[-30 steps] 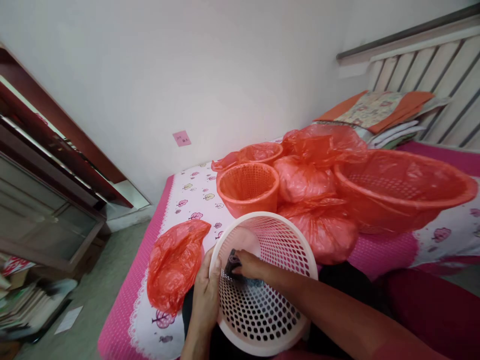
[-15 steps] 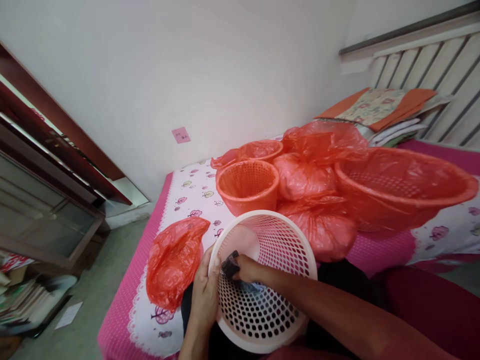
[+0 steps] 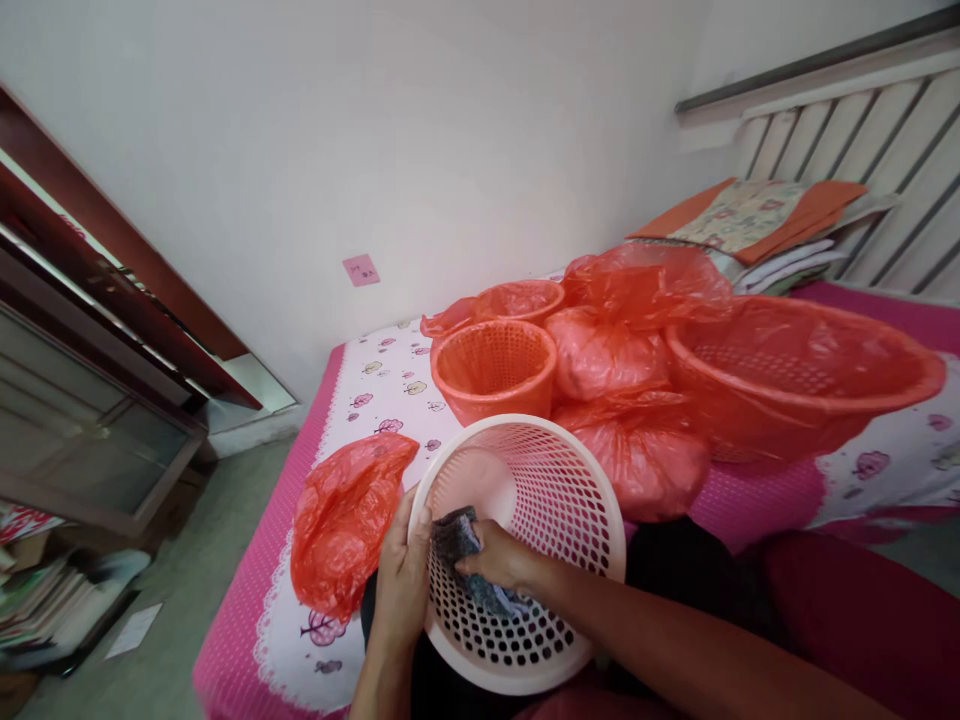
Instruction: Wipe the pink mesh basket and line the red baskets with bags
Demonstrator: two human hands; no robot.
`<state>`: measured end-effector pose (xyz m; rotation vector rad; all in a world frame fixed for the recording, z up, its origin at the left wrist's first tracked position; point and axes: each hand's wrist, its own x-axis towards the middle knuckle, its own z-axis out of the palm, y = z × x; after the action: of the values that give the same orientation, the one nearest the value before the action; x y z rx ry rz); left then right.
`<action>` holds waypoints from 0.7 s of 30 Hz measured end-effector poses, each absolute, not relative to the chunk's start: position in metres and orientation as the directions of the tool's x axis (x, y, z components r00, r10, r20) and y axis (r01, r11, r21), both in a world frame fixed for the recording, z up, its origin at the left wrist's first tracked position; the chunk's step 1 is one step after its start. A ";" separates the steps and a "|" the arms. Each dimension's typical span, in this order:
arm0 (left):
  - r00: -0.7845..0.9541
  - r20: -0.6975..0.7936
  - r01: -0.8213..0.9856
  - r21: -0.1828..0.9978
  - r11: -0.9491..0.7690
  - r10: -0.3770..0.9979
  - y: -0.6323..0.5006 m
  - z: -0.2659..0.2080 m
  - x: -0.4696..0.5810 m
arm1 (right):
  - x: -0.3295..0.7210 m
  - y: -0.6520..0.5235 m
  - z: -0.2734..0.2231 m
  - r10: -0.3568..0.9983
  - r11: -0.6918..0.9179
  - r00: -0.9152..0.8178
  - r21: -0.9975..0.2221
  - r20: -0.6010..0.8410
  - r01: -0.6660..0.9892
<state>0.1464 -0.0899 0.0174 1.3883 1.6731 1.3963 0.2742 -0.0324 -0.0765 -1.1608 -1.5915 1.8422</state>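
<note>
A white perforated plastic basket lies tipped on my lap, its mouth facing me. My left hand grips the rim on the left side, thumb inside the edge and fingers round the outside. Inside the basket my right hand is closed on a dark grey cloth, pressed against the left inner wall. Part of the cloth hangs below my fingers over the holes. To the left of the basket, a crumpled red plastic bag rests on the bed.
Beyond the basket stand a red-bagged basket, a large red basket and several red plastic bags on the patterned bed sheet. Folded bedding is stacked by the headboard. Books lie on the floor at left.
My right hand has turned and shifted slightly on the cloth, so more of it shows spread along the inner wall. The white basket has moved slightly left and up.
</note>
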 end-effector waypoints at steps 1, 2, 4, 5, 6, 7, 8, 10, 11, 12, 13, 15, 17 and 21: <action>-0.322 0.187 0.347 0.936 -0.069 0.928 -0.089 0.017 0.146 | 0.276 -0.035 -0.075 0.776 -0.251 -0.550 -0.951 -0.309 0.180; -0.332 0.180 0.336 0.940 -0.062 0.926 -0.089 0.017 0.145 | 0.278 -0.038 -0.073 0.774 -0.265 -0.551 -0.949 -0.314 0.169; -0.349 0.167 0.315 0.948 -0.053 0.922 -0.087 0.016 0.143 | 0.282 -0.043 -0.069 0.768 -0.298 -0.559 -0.947 -0.313 0.120; -0.350 0.164 0.305 0.951 -0.053 0.922 -0.087 0.016 0.143 | 0.284 -0.045 -0.067 0.766 -0.309 -0.569 -0.948 -0.298 0.080; -0.347 0.165 0.300 0.952 -0.057 0.923 -0.086 0.016 0.142 | 0.286 -0.047 -0.066 0.766 -0.310 -0.584 -0.950 -0.270 0.033; -0.337 0.170 0.300 0.952 -0.065 0.926 -0.085 0.016 0.142 | 0.288 -0.049 -0.064 0.765 -0.302 -0.601 -0.953 -0.232 -0.016; -0.328 0.176 0.302 0.951 -0.073 0.928 -0.085 0.017 0.142 | 0.290 -0.050 -0.063 0.763 -0.285 -0.619 -0.957 -0.189 -0.058; -0.318 0.183 0.313 0.947 -0.080 0.930 -0.085 0.017 0.142 | 0.292 -0.053 -0.062 0.757 -0.246 -0.644 -0.962 -0.115 -0.118; -0.317 0.184 0.319 0.945 -0.078 0.930 -0.085 0.017 0.141 | 0.293 -0.055 -0.061 0.755 -0.234 -0.649 -0.962 -0.090 -0.139; -0.320 0.183 0.325 0.943 -0.074 0.929 -0.085 0.017 0.141 | 0.295 -0.056 -0.061 0.757 -0.221 -0.650 -0.963 -0.069 -0.154; -0.326 0.184 0.331 0.941 -0.070 0.927 -0.086 0.017 0.141 | 0.296 -0.058 -0.060 0.759 -0.203 -0.649 -0.965 -0.049 -0.164; -0.338 0.188 0.342 0.937 -0.065 0.922 -0.086 0.016 0.140 | 0.299 -0.060 -0.058 0.760 -0.144 -0.650 -0.975 -0.001 -0.167; -0.351 0.190 0.350 0.935 -0.060 0.917 -0.086 0.016 0.140 | 0.304 -0.063 -0.052 0.747 -0.044 -0.660 -0.986 0.074 -0.161; -0.368 0.186 0.347 0.937 -0.051 0.911 -0.086 0.018 0.140 | 0.317 -0.068 -0.035 0.685 0.162 -0.682 -0.966 0.257 -0.202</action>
<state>0.1402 -0.0865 0.0184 1.3370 1.7148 1.4294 0.3165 -0.0682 -0.0346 -0.4629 -1.7402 1.6066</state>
